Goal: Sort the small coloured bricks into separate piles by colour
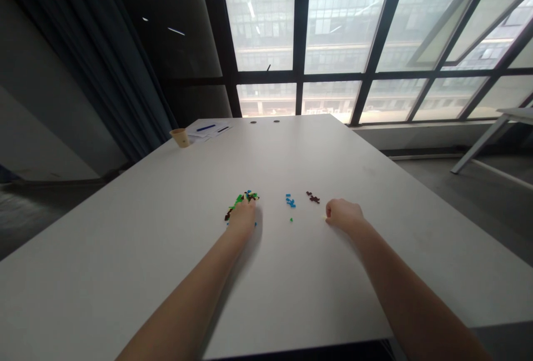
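My left hand [242, 215] reaches into a mixed pile of small plastic pieces [239, 200], green, dark brown, blue and pale; its fingertips are hidden among them. My right hand [345, 214] rests on the table farther right with its fingers curled closed. A tiny pale piece [324, 217] shows at the edge of those fingers, and whether they grip it is unclear. Between the hands lie a small group of blue pieces [290, 202] and a single green piece [291, 220]. Several dark brown pieces [313, 199] form a group just beyond my right hand.
The white table [300, 155] stretches away toward tall windows. A paper cup [180, 138] stands at its far left edge, beside papers [202, 133] with a blue pen [205, 128] on them. Another white table [516, 115] stands off to the right.
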`<control>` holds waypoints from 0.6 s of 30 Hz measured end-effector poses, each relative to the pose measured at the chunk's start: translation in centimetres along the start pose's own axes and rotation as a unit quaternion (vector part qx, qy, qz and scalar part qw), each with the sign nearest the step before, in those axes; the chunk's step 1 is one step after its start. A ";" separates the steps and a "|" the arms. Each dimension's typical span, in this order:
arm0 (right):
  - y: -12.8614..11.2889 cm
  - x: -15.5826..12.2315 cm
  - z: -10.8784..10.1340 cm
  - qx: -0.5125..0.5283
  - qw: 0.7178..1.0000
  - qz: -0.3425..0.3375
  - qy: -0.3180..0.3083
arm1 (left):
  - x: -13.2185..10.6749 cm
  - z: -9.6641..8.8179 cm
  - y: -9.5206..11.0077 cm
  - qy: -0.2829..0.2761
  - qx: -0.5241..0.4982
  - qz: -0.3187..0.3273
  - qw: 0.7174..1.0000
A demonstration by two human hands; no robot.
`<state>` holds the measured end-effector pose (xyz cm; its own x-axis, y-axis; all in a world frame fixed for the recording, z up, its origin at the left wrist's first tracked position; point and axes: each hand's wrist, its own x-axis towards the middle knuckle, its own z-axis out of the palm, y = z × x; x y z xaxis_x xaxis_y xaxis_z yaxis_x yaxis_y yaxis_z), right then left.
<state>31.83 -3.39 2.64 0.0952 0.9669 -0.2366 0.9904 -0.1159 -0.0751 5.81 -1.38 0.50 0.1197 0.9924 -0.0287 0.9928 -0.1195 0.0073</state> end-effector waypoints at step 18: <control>-0.3 0.0 -0.1 0.025 0.999 -0.026 0.005 | 0.0 -0.7 0.1 0.030 -0.034 0.009 0.999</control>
<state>31.50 -3.32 2.72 0.0455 0.9740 -0.2218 0.9878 -0.0770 -0.1354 5.93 -1.35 1.23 0.1360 0.9902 0.0316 0.9876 -0.1380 0.0746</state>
